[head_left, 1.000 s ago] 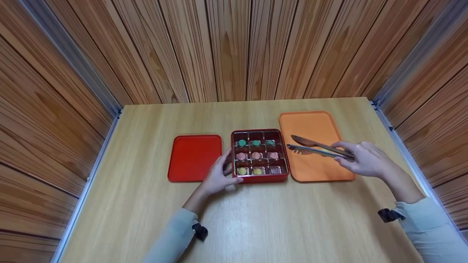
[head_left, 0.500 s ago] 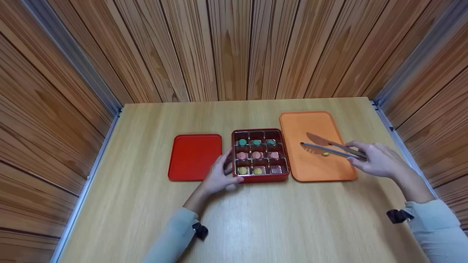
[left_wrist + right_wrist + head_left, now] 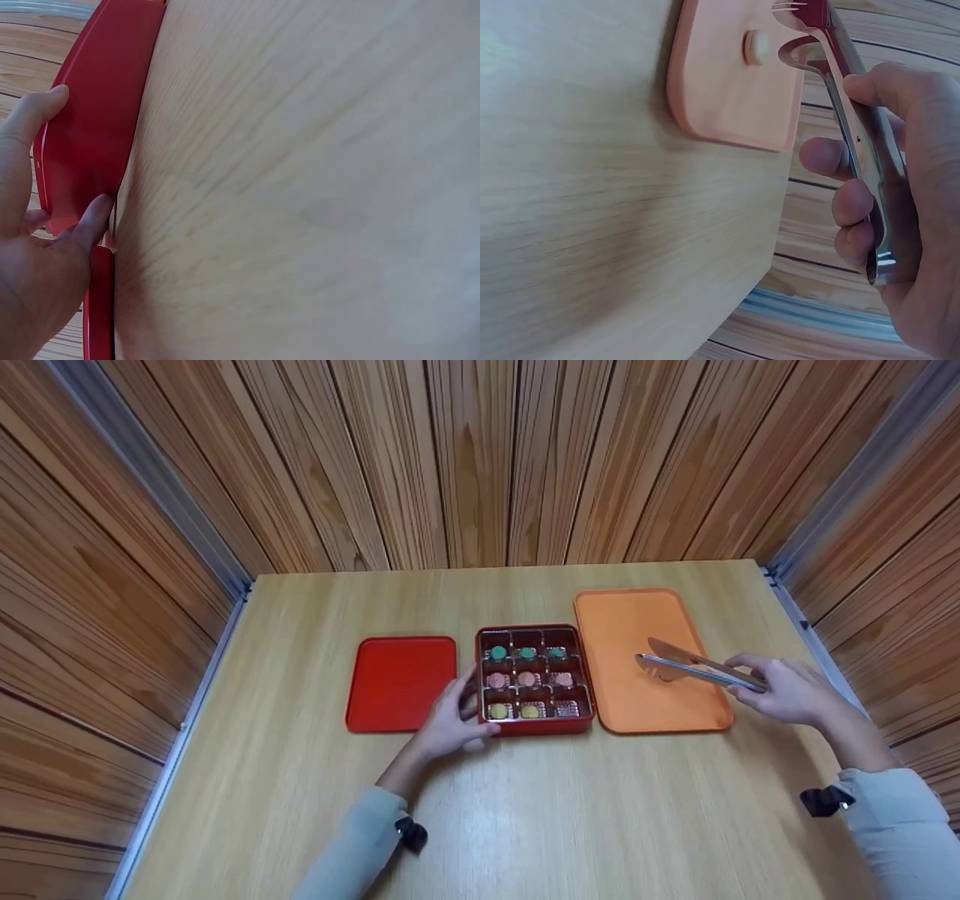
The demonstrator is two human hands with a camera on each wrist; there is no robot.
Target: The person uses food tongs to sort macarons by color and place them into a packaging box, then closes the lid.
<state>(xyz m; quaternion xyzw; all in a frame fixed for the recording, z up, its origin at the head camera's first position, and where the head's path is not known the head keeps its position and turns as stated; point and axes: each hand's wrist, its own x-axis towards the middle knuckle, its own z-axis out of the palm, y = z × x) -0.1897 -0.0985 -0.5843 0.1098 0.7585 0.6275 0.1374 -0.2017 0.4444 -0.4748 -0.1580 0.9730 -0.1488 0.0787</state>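
The right hand (image 3: pixel 787 694) grips a pair of metal tongs (image 3: pixel 694 666) by the back of the handles, fingers curled round both arms, the tips parted over the orange tray (image 3: pixel 622 615) at the right of the tabletop (image 3: pixel 525 825). In the right wrist view a small pale round sweet (image 3: pixel 757 46) lies on that tray just beside the tong tips, not touching them as far as can be told. The left hand (image 3: pixel 450 720) rests against the left wall of the red compartment box (image 3: pixel 534 726), fingers relaxed along its side and steadying it; the box sits mid-tabletop between the tray and the flat red lid (image 3: pixel 400 679) lying to its left. The box holds green, pink and yellow sweets in a grid; the front right compartment looks to hold only a foil cup. The sweet is probably light and may be soft or crumbly, so it would want a gentle pinch across its sides, tips low to the tray; the smooth tongs could let it slip or roll if squeezed off centre
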